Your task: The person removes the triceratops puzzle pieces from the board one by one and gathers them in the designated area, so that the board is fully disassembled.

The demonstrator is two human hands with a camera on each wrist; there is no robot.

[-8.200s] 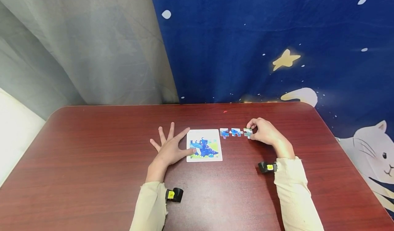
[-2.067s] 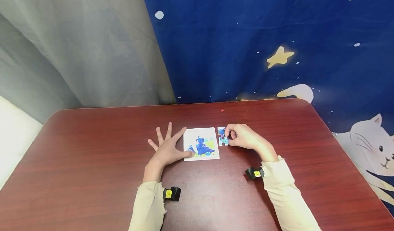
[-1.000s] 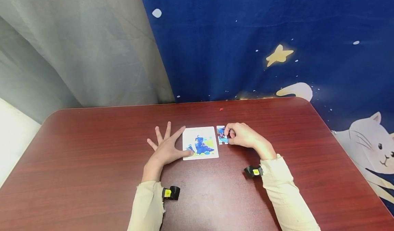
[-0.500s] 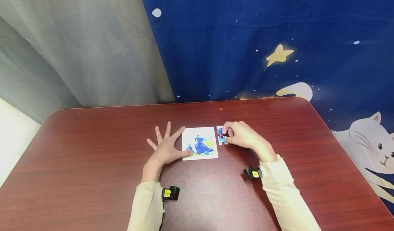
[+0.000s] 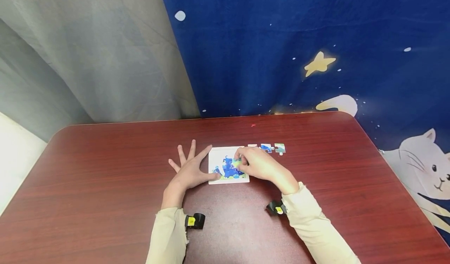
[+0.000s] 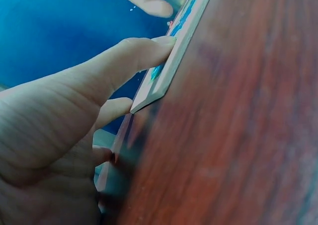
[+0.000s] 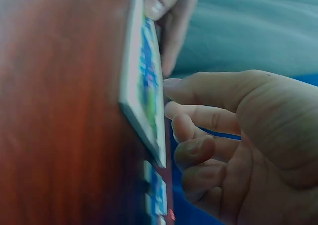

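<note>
A square white puzzle board (image 5: 228,181) lies flat on the table, with jigsaw pieces (image 5: 230,170) forming part of a blue dinosaur picture in it. My left hand (image 5: 188,176) is spread at its left side. Its thumb (image 6: 161,45) presses on the board's edge near the lower left, and the index fingertip touches the upper left corner. Over the board's right part is my right hand (image 5: 259,162), thumb and index fingertips close together at the picture. I see no piece between them. To the right lie loose puzzle pieces, one blue (image 5: 266,148) and one pale green (image 5: 280,148).
The top of another loose piece (image 5: 252,145) shows behind my right hand, which hides the area beneath it. The brown table (image 5: 123,186) ends at a grey curtain (image 5: 116,61) and a blue patterned cloth (image 5: 253,53). A small red mark (image 5: 253,125) lies near the far edge.
My right hand has moved left from the loose pieces onto the board, uncovering the blue and pale green pieces. Since the oldest frame, light blue pieces have left the board's left part. My left hand stays put.
</note>
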